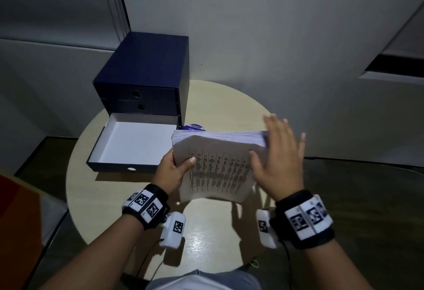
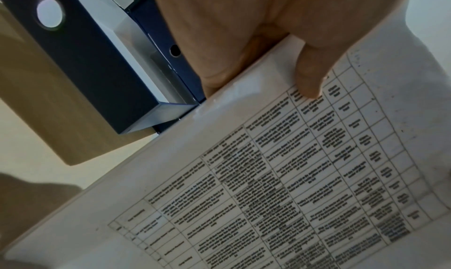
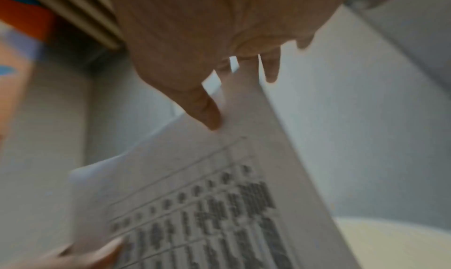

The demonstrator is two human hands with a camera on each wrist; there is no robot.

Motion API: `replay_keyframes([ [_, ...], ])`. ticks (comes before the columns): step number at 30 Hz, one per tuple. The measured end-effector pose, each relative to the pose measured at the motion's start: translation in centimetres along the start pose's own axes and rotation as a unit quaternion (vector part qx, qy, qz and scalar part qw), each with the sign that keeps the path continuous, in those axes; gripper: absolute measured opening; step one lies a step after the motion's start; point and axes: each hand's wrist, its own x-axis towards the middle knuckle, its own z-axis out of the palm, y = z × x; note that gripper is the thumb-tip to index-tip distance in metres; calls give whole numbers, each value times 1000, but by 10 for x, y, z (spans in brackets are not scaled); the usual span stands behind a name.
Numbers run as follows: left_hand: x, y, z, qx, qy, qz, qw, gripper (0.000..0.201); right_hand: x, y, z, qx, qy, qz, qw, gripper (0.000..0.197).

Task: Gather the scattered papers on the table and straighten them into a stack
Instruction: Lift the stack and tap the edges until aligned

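Above the round pale desk point(image 1: 229, 101), a thick stack of papers point(image 1: 218, 163) is held up on edge, its front sheet printed with a table of dense text and facing the person. At its left edge the left hand point(image 1: 174, 170) grips the stack, thumb curled over the printed front and the other fingers hidden behind the sheets; the left wrist view shows that thumb point(image 2: 310, 74) pressed on the top corner of the printed grid. On the opposite side the right hand point(image 1: 280, 156) is spread open, fingers straight and fanned, its palm flat against the right edge of the stack with the thumb lying on the front sheet; it clasps nothing. The right wrist view is blurred, and shows only the straight fingers point(image 3: 270, 68) past the paper's edge. The lower edge of the stack is near the desk surface, but whether it touches cannot be told. Left of the papers stands a dark blue drawer box point(image 1: 146, 69) on the far left part of the desk, with its lowest drawer point(image 1: 128, 145) pulled out, white inside. A small purple object point(image 1: 195, 126) peeks out just behind the stack, beside the box. Both wrists wear black bands with printed square markers point(image 1: 146, 204)
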Motion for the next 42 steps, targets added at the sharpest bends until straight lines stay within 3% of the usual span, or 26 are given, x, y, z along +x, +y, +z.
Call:
replay_keyframes([
  [1, 0, 1, 0, -1, 0, -2, 1000, 30, 2, 14, 2, 121, -22, 49, 991, 75],
  [3, -2, 4, 0, 4, -8, -2, 1000, 32, 1, 29, 13, 375, -68, 136, 915, 61],
  [4, -3, 5, 1, 4, -15, 1, 1000, 32, -1, 34, 24, 438, -67, 164, 881, 45],
  [5, -4, 6, 3, 5, -16, 4, 1000, 32, -3, 38, 34, 455, -53, 174, 872, 30],
  [7, -5, 8, 7, 10, -4, 13, 1000, 34, -7, 35, 48, 457, -33, 182, 870, 18],
  [12, -8, 24, 13, -7, 58, 95, 994, 40, -1, 13, 37, 447, 53, 114, 886, 26],
  [15, -11, 17, 14, -10, 76, 73, 994, 42, -10, 12, 44, 420, 49, 87, 902, 22],
  [19, -13, 8, 13, 51, 53, 51, 996, 45, -26, 24, 62, 445, -8, 137, 885, 26],
  [23, -17, 40, 14, -15, 15, 139, 990, 36, -19, 23, 51, 472, 25, 132, 871, 29],
  [26, -14, 59, 19, -45, 35, 189, 980, 27, -9, 10, 41, 496, 65, 121, 858, 32],
  [30, -5, 65, 25, -121, 99, 137, 978, 22, 4, 0, 41, 519, 109, 200, 824, 36],
  [33, -3, 67, 25, -109, 121, 114, 980, 22, 11, 0, 41, 508, 112, 241, 819, 29],
  [42, 1, 72, 25, -96, 121, 131, 979, 19, 18, 1, 40, 517, 105, 233, 817, 24],
])
